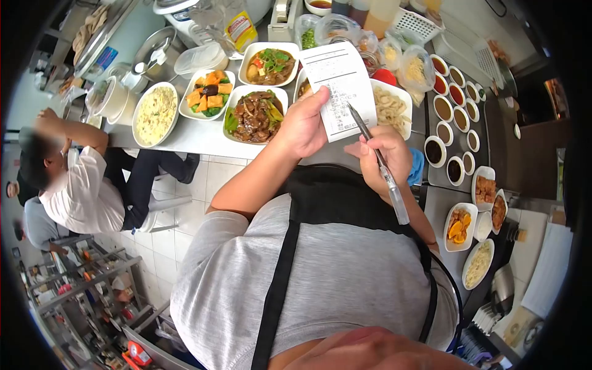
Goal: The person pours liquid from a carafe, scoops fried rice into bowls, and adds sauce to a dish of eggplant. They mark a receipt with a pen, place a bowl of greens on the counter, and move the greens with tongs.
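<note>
My left hand [306, 126] pinches the left edge of a white printed order slip [339, 80] between thumb and fingers. In my right hand [388, 157] is a pen [383, 166], its tip touching or just over the print on the slip. Behind the slip a white dish is mostly hidden. To its left are a bowl of dark meat with green vegetables [254, 115] and a bowl of stew with herbs [269, 66]. A dish of pale noodle-like food [391, 106] stands partly behind the slip on the right.
An oval plate of fried rice [155, 115] and a dish of orange cubes [208, 92] stand at left. Several sauce cups [444, 108] line the right counter, with filled dishes [460, 227] nearer me. A person [80, 185] sits at the left.
</note>
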Demonstrator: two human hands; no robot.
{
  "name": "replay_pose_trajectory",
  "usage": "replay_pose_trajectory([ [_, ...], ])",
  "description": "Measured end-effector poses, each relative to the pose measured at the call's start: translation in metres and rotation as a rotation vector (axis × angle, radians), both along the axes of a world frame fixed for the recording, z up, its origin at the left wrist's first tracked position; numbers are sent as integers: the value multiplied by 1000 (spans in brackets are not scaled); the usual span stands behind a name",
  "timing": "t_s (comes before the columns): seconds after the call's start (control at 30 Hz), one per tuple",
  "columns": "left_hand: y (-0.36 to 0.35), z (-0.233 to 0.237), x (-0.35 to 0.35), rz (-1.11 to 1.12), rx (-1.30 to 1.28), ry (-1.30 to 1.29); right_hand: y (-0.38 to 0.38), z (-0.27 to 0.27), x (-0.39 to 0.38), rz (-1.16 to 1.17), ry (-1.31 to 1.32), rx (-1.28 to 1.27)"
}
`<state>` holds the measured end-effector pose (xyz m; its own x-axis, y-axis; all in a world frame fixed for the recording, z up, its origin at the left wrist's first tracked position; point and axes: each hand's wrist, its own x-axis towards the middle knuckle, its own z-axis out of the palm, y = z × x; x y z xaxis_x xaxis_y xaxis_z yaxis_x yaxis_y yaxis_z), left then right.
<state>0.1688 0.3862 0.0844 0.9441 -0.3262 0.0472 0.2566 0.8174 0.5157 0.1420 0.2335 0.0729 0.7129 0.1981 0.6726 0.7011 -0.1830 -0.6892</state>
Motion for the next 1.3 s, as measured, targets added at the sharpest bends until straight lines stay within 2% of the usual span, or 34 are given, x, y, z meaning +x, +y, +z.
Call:
replay_pose_trajectory([
  [0.3, 5, -5, -2, 23, -6, 4, 8, 8, 4, 123, -63, -87],
  [0.83, 5, -5, -6, 79, -60, -3, 16, 13, 10, 155, -150, -202],
  [1.03, 8, -3, -6, 83, 16, 3, 6, 13, 6, 63, -111, -116],
  [1.3, 5, -4, -5, 71, 9, 4, 5, 13, 9, 131, -147, -126],
])
